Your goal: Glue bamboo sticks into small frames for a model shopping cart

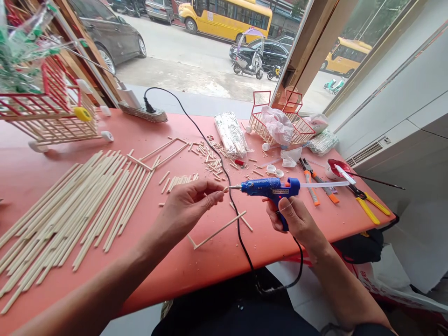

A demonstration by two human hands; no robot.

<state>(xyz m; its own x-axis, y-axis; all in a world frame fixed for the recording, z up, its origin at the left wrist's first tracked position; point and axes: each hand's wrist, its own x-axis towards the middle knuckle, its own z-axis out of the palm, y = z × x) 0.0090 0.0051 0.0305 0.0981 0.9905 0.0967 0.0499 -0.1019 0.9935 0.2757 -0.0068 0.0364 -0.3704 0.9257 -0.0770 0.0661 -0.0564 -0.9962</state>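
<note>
Watching through the head camera, I have the left hand [196, 198] just left of centre, its thumb and fingers pinched on a tiny wooden piece [226, 190] at the tip of the blue glue gun [269, 187]. The gun lies level near centre, nozzle toward nine o'clock; my right hand [296, 217] is wrapped around its grip, though I can't tell how hard the trigger is pressed.

The fingertips are so near the nozzle that a slight slip could, I judge, burn them or smear glue — a hard squeeze would likely cause a blob. The black cable [199, 130] crosses by the bent stick frame [220, 229] at six o'clock, so a tug could drag that askew.

Counting, I get one gun, one clear glue stick [325, 185] in its back, two small carts (one [56, 109] at ten o'clock, one [283, 123] at one), two wrapped bundles [231, 134] [324, 141] toward one o'clock, and one yellow-handled tool [371, 207] at three. The long sticks [77, 210] at nine overlap — too many to count surely.
</note>
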